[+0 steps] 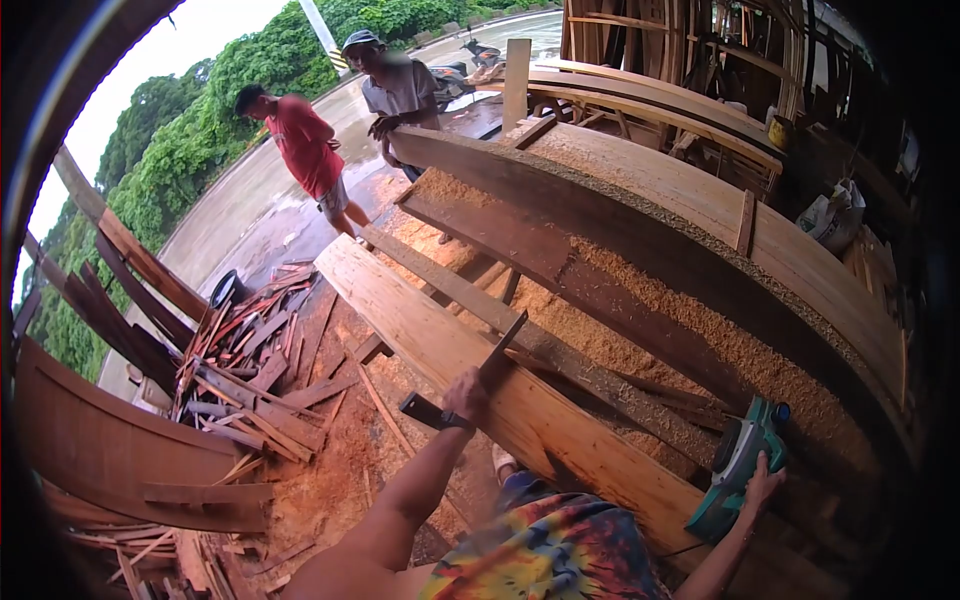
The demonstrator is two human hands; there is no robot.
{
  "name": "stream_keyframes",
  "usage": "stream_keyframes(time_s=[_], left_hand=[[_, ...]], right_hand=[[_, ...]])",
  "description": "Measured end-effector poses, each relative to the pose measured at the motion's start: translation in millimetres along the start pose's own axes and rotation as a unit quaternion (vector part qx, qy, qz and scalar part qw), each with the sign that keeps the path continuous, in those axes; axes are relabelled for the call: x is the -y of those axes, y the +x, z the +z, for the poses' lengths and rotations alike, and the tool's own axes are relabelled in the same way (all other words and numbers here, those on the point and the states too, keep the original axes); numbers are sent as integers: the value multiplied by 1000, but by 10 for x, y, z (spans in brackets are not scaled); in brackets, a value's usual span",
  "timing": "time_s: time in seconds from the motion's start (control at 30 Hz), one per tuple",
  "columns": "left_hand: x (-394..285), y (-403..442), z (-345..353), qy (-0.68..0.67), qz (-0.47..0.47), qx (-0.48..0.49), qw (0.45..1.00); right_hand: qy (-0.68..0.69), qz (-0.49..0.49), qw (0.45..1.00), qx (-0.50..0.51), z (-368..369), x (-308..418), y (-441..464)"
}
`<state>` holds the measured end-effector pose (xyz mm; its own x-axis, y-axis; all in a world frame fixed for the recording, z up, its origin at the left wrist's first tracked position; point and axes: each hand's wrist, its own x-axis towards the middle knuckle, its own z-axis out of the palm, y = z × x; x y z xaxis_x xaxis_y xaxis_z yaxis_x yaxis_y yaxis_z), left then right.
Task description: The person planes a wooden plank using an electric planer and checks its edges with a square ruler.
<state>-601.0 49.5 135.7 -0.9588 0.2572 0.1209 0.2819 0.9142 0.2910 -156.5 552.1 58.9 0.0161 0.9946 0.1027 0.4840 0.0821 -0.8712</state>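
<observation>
A long pale plank runs diagonally in front of me. Above it, my left hand is closed on a dark try square, whose blade lies across the plank and whose stock juts out to the left. At the lower right my right hand grips a green power planer, near the plank's right side. A narrower board lies alongside the plank, with sawdust on it. Beyond that stands a long dark curved board, shavings piled along it.
Two people stand beyond the plank's far end, one touching the curved board. Wood scraps pile up on the left, near a black bucket. A white sack sits at the right. Sawdust covers the ground.
</observation>
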Motion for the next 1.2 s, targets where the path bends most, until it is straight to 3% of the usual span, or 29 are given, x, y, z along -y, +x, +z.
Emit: stream_keyframes(time_s=[0.43, 1.0, 1.1, 1.2], left_hand=[[-39, -7, -48, -10, -4, 1, 1000], [15, 1, 27, -16, 1, -9, 1000], [40, 13, 74, -13, 3, -11, 1000], [-22, -21, -34, -28, 5, -15, 999]], right_hand=[[-1, 32, 999, -8, -11, 164, -85], [-21, 0, 1000, 18, 4, -60, 76], [-25, 33, 999, 17, -5, 27, 30], [-24, 84, 995, 51, -124, 564, -195]])
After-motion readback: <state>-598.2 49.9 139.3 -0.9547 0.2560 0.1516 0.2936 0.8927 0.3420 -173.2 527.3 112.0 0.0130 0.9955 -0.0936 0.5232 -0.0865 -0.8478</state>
